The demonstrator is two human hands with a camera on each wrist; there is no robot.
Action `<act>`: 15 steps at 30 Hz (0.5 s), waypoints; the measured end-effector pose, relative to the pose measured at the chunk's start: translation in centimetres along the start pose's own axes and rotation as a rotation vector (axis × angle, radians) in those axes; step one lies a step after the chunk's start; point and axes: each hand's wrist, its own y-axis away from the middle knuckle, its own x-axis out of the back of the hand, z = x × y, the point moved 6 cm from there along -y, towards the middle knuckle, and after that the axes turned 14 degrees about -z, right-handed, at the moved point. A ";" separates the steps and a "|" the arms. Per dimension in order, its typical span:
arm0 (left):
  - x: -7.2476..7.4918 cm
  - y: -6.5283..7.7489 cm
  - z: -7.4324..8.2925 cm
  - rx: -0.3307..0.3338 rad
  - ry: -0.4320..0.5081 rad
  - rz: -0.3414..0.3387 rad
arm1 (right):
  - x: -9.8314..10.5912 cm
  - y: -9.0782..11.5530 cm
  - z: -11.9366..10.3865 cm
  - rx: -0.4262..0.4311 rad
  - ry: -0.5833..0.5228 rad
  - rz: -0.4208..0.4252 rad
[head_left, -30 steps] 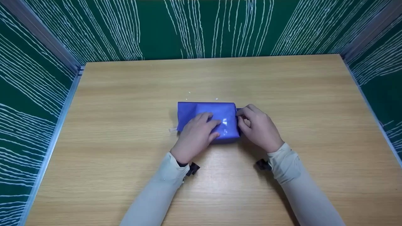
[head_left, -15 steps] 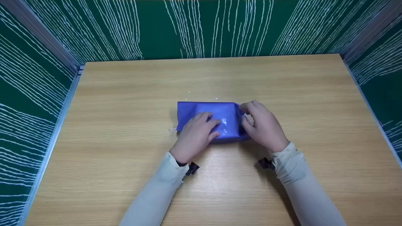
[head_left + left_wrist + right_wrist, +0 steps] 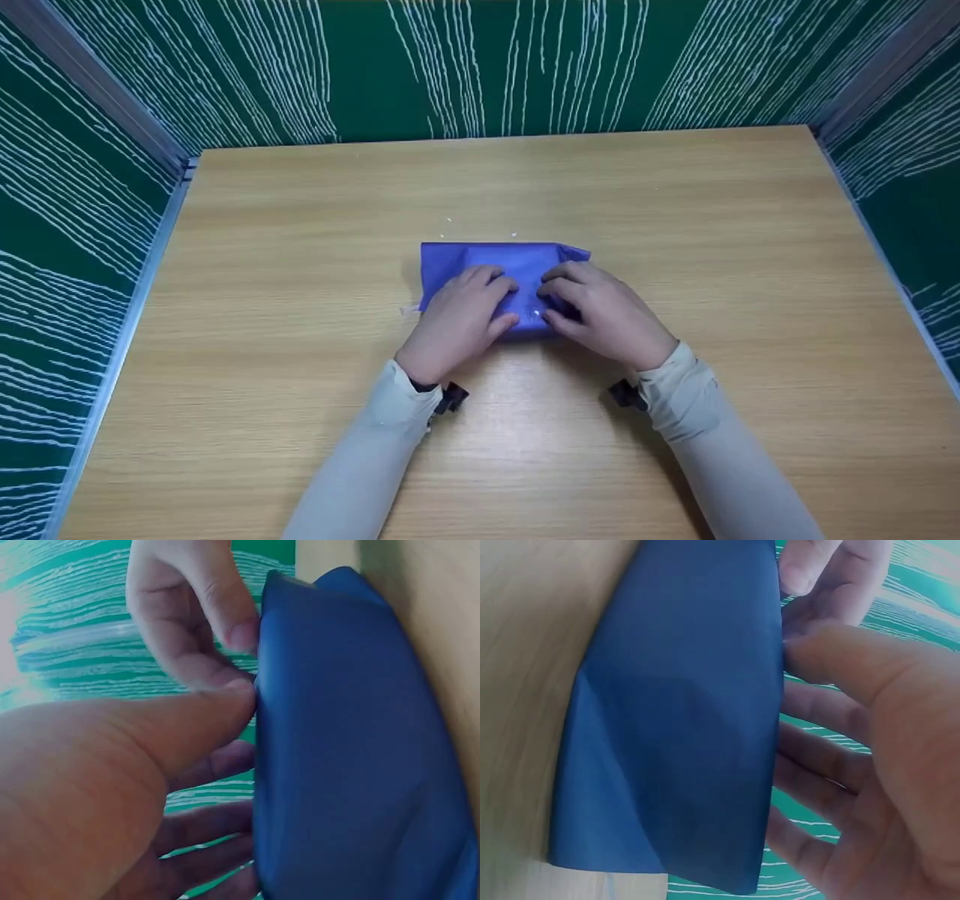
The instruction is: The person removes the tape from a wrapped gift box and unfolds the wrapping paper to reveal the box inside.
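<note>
A box-shaped package in shiny blue-purple wrapping lies on the table in the head view. Its left-end flap sticks out flat, and a corner of the right-end flap juts past my right fingers. On the left part of its top rests my left hand, fingers bent slightly. My right hand touches the top near the right end with spread fingertips. Both wrist views show the smooth near side of the wrapping, with thumbs and fingertips along its upper edge. The package's contents are hidden.
The wooden table extends around the package. Tiny white scraps lie behind it, and a clear strip pokes out at its left. Green walls with white streaks border the table.
My right hand has gone from pinching at the package's right end to lying on its top, farther left. The right-end flap now sticks outward. My left hand stays nearly in place.
</note>
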 end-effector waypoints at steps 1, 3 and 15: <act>0.2 0.1 -0.1 0.000 0.013 -0.006 | 0.0 0.0 0.0 -0.004 -0.003 -0.003; 0.5 0.3 -0.5 0.003 0.042 -0.014 | 0.0 -0.1 0.0 -0.013 -0.008 -0.010; 0.0 0.5 -1.3 0.058 0.101 -0.095 | -0.4 0.1 -0.9 0.092 0.044 -0.070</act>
